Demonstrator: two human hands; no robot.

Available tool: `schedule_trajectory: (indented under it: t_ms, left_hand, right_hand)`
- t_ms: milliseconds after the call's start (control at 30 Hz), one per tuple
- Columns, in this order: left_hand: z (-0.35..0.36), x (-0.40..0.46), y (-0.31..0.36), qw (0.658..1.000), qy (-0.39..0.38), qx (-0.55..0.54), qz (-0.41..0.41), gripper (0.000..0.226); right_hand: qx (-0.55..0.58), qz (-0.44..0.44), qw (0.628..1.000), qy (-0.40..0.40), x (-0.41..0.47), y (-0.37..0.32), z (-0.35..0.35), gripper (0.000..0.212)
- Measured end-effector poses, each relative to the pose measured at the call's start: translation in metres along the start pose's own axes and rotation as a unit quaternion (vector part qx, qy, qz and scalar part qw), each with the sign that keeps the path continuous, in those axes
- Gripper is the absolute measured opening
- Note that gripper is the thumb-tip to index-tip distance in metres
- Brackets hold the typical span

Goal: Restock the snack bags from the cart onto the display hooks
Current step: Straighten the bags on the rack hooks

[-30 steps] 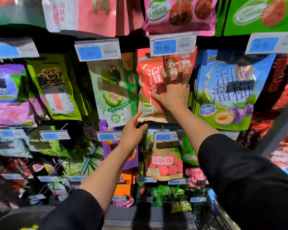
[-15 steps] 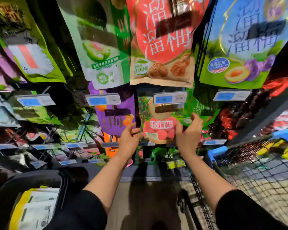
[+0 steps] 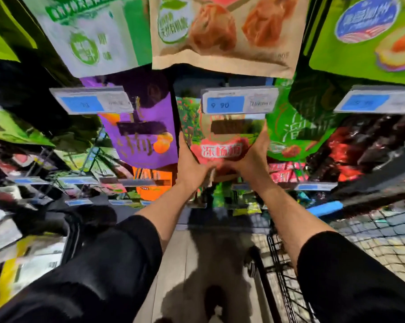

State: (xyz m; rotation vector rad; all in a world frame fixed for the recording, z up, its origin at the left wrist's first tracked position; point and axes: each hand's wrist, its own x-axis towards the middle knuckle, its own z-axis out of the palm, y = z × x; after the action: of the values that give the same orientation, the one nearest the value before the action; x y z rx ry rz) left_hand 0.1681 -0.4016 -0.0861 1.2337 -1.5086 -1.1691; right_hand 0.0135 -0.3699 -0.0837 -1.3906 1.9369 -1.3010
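Left hand (image 3: pixel 192 166) and right hand (image 3: pixel 255 157), fingers grasping the lower corners of the red snack bag (image 3: pixel 222 145) hanging under the 9.90 price tag (image 3: pixel 239 102), apparently to steady and straighten it on its display hook.

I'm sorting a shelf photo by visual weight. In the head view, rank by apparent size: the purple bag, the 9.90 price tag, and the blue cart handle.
1. Purple bag, though partly hidden.
2. 9.90 price tag.
3. Blue cart handle.
The tag hangs nearer the camera, so this reflects appearance only.
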Motion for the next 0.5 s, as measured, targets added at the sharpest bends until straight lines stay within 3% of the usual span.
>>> schedule_trajectory:
  t_ms: [67, 133, 233, 367, 500]
  left_hand:
    - [0.0, 0.004, -0.007, 0.999, 0.027, 0.021, 0.003, 0.121]
    - [0.002, 0.007, -0.013, 0.998, 0.053, 0.03, 0.01, 0.116]
    - [0.009, 0.008, -0.015, 0.998, 0.058, 0.028, 0.014, 0.112]
    - [0.018, 0.003, -0.014, 0.997, 0.062, 0.048, 0.005, 0.111]
    - [0.013, -0.005, -0.015, 0.999, 0.037, 0.018, 0.01, 0.112]
  right_hand:
    - [0.021, 0.014, 1.0, -0.009, 0.015, 0.009, 0.011, 0.148]
    - [0.039, 0.017, 0.999, -0.019, 0.025, 0.019, 0.021, 0.155]
    - [0.061, 0.019, 0.998, -0.009, 0.027, 0.025, 0.022, 0.146]
    - [0.073, 0.013, 0.997, 0.027, 0.018, 0.026, 0.013, 0.15]
    - [0.036, -0.005, 0.998, 0.057, 0.003, 0.013, 0.008, 0.141]
